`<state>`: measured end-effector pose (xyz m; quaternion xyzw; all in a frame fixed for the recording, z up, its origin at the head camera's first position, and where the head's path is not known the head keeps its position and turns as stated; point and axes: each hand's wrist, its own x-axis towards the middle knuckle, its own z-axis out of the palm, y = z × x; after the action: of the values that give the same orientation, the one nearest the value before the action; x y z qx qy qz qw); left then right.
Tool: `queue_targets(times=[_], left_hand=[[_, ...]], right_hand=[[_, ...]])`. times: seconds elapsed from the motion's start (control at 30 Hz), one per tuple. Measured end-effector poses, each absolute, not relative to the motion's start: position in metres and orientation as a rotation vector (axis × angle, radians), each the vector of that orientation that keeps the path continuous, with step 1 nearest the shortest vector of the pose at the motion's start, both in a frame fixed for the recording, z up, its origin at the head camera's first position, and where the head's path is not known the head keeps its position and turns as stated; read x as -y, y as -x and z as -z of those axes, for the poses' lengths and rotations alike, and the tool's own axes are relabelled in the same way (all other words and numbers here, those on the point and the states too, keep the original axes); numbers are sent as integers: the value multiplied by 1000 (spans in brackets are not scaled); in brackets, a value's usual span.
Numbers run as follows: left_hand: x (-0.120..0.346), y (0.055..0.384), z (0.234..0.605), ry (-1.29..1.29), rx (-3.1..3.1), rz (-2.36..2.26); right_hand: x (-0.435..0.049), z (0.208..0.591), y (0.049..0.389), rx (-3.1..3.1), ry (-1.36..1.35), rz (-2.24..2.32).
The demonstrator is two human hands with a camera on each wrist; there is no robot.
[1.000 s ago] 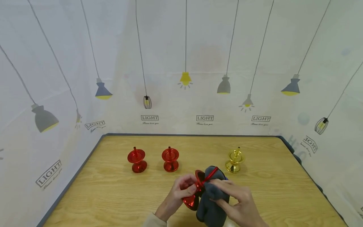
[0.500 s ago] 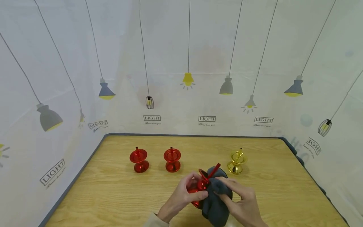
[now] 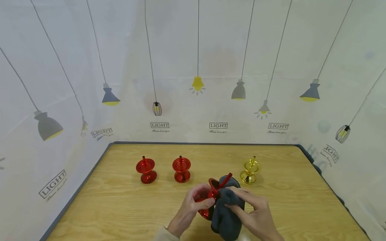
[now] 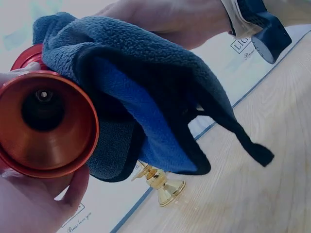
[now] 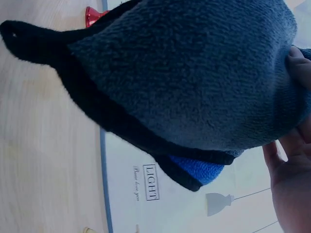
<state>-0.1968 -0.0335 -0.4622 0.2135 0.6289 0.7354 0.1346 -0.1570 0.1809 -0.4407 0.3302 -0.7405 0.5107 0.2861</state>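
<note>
My left hand (image 3: 190,204) grips a shiny red candle holder (image 3: 206,213), tilted so its thin spike points up and right. In the left wrist view the hollow underside of the holder's base (image 4: 73,121) faces the camera. My right hand (image 3: 256,211) pinches a grey-blue cloth (image 3: 227,221) with fingers and thumb, pressing it against the holder near the dish and spike. The cloth hides part of the holder. In the right wrist view the cloth (image 5: 194,77) hangs down with a dark border, a loop and a bright blue inner side.
Two red candle holders (image 3: 146,171) (image 3: 181,170) stand upright at the back left of the wooden table (image 3: 120,207). A gold candle holder (image 3: 249,171) stands at the back right. Behind the table hangs a white curtain (image 3: 175,67) printed with lamps.
The red holder and both hands shift slightly, and the holder's tilt changes a little while the cloth stays pressed on it. The standing holders keep their places on the table.
</note>
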Motion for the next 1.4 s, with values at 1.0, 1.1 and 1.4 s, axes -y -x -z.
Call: queue_targets(times=[1.0, 1.1, 1.4], left_hand=[[34, 193, 464, -748, -1870, -2069], [32, 192, 461, -608, -1796, -2124], [33, 193, 455, -426, -1853, -2117]], right_hand=[[-170, 455, 163, 1889, -856, -1275], [-170, 455, 163, 1887, -836, -1264], [-173, 459, 163, 1835, -884, -1238]])
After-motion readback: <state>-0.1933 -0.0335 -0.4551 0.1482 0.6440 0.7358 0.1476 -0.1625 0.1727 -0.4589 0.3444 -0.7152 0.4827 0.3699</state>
